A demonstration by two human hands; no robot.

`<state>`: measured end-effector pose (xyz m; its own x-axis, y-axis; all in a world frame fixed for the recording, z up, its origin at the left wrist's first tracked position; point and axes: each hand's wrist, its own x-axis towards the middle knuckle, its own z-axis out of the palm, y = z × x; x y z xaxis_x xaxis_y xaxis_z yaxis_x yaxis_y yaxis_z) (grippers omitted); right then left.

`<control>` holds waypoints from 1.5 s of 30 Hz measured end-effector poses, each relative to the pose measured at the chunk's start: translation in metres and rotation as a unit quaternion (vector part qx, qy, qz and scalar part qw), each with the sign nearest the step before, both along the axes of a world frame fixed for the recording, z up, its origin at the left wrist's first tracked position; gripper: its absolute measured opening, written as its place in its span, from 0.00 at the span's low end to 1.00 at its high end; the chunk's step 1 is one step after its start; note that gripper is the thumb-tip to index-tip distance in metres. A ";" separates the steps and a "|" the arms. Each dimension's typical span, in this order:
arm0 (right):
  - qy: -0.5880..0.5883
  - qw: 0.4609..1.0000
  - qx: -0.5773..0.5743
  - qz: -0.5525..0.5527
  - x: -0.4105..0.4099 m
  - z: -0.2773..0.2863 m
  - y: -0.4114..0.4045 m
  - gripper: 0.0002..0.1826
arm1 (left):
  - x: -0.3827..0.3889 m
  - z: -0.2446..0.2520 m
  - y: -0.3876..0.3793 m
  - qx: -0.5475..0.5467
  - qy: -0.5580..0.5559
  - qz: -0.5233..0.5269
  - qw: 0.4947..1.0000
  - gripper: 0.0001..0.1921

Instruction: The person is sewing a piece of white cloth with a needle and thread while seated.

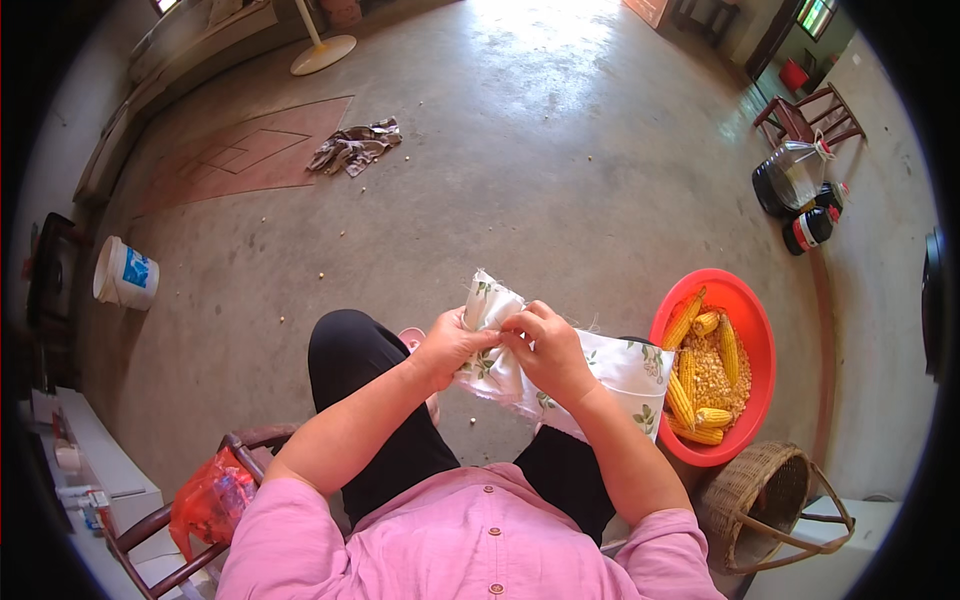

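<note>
A strip of white cloth (626,379) printed with green leaves lies across my right thigh and rises between my knees, its edges frayed with loose threads. My left hand (452,346) grips the gathered part of the cloth, thumb pointing to the right. Close against it, my right hand (546,349) pinches the same fabric between thumb and fingertips. Both hands meet above the gap between my knees. Whether a needle or other small thing sits between the fingertips is too small to tell.
To my right stands a red basin (763,375) with corn cobs and loose kernels, beside a wicker basket (750,510). Large plastic bottles (795,176) and a wooden chair (814,120) line the right wall. A white bucket (124,274), a crumpled cloth (356,146) and a red plastic bag (210,499) are leftward.
</note>
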<state>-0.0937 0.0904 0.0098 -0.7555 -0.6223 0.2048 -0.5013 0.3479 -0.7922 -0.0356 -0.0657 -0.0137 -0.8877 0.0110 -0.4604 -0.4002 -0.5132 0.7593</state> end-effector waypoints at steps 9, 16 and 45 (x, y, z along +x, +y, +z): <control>0.083 0.976 -0.183 -0.086 -0.002 0.015 -0.001 0.03 | -0.001 0.003 0.002 -0.020 0.001 -0.038 0.999 0.12; -0.403 0.763 -0.495 -0.104 -0.026 0.021 0.020 0.03 | 0.000 -0.005 -0.008 -0.002 -0.017 0.005 1.000 0.13; -0.041 0.712 -0.390 -0.582 -0.026 0.046 0.261 0.05 | 0.001 0.005 -0.012 -0.034 0.017 0.021 0.999 0.14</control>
